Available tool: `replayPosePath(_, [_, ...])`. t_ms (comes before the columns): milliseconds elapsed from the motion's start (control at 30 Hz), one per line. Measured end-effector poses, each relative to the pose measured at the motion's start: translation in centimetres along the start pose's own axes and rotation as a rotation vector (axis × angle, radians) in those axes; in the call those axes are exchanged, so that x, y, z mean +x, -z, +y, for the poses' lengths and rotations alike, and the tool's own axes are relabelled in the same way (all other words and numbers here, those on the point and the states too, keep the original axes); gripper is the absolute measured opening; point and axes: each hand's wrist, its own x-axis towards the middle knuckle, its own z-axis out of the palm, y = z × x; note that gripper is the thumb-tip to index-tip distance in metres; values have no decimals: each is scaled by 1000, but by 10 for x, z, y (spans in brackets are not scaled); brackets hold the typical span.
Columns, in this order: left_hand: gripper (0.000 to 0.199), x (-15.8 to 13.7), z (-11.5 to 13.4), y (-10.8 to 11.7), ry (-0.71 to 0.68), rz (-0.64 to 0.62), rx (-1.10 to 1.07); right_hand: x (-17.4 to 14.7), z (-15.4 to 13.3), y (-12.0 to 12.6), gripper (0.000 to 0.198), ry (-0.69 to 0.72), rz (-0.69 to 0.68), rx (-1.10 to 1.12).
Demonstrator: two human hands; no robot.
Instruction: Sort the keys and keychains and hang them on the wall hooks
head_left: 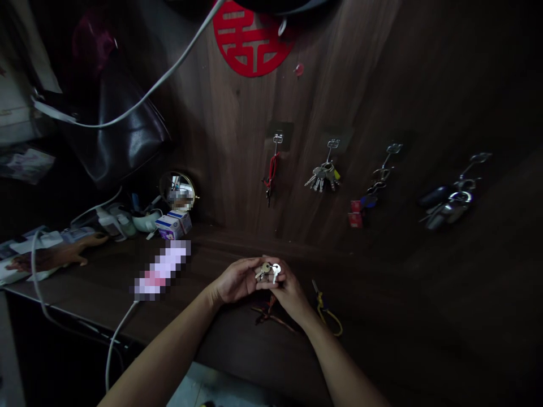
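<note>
Keys in the left hand and right hand
Beyond the left hand, leftward, a box; right of the right hand, a cord; beyond both, keyrings on hooks.

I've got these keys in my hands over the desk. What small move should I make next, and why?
Perhaps curl your left hand around the keys, with your right hand steadying them: they seem to lie uncovered where both hands meet, above the desk, so a slip could drop them.
</note>
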Motion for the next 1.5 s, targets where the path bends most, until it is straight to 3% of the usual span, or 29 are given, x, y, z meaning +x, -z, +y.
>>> replayPosePath(167, [37, -1, 3, 2, 0, 4, -22, 2, -3, 3, 8, -147, 6, 84])
replayPosePath(333, [28, -2, 9, 6, -124, 172, -43, 6, -13, 9, 19, -308, 194, 253])
replayPosePath(467, [17, 1, 5, 10, -213, 278, 28, 5, -18, 11, 21, -358, 174, 563])
replayPosePath(600, [20, 6, 2, 13, -293, 376, 237, 5, -22, 15, 19, -370, 174, 782])
replayPosePath(700, [29, 6, 3, 12, -270, 430, 507, 6, -25, 19, 23, -383, 195, 881])
replayPosePath(800, [37, 4, 5, 9, -187, 402, 775, 8, -27, 23, 29, -384, 287, 926])
replayPosePath(933, [36, 4, 11, 2, -121, 286, 961, 11, -21, 27, 31, -369, 459, 893])
replayPosePath(1067, [37, 14, 31, -11, -184, 288, 1054, 12, -13, 28, 33, -394, 508, 793])
replayPosePath(1300, [37, 47, 84, -45, -340, 247, 1317, 8, -20, 18, 38, -468, 309, 721])
replayPosePath(1500, [35, 82, 132, -72, -574, 246, 1557, 10, -11, 16, 40, -480, 336, 744])
